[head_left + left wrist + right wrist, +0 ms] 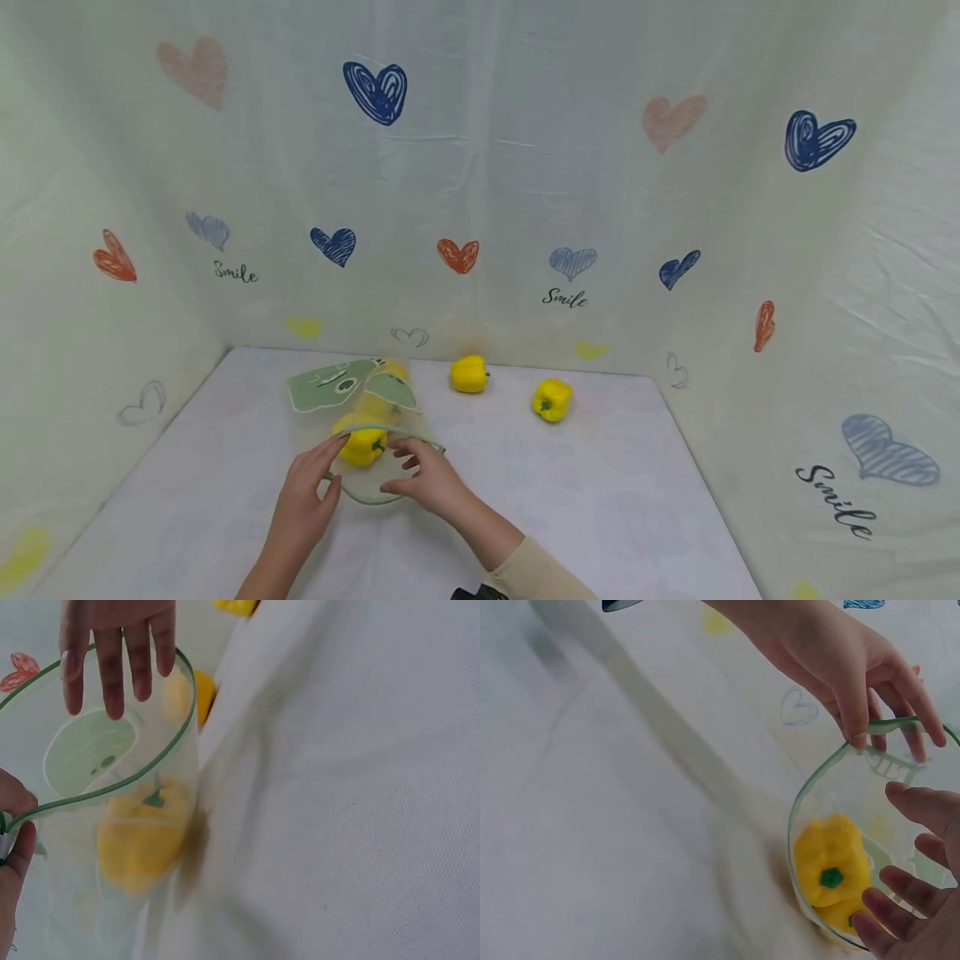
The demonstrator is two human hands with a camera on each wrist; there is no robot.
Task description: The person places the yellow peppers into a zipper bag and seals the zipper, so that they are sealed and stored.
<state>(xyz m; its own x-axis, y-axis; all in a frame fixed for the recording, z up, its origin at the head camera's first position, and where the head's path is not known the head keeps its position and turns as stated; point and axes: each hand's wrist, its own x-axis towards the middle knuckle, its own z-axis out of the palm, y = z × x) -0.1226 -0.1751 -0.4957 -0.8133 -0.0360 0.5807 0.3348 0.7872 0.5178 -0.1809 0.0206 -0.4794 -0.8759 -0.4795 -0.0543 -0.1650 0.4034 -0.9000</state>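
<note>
A translucent bag (311, 433) with green edging and a green printed face lies on the table, its mouth held wide. My left hand (303, 492) pinches the left side of the rim between thumb and fingers, seen closely in the right wrist view. Inside, near the mouth, is a yellow bell pepper (830, 859) with a green stem; a second yellow pepper (841, 913) lies beside it, partly hidden. My right hand (431, 479) is at the right side of the mouth, its fingers (112, 682) extended and holding nothing.
Two more yellow peppers stand outside the bag near the back: one pepper (468, 375) by the rear curtain, the other pepper (552, 400) farther right. A pale curtain (480, 183) with printed hearts encloses the white-covered table (585, 500) at the back and sides.
</note>
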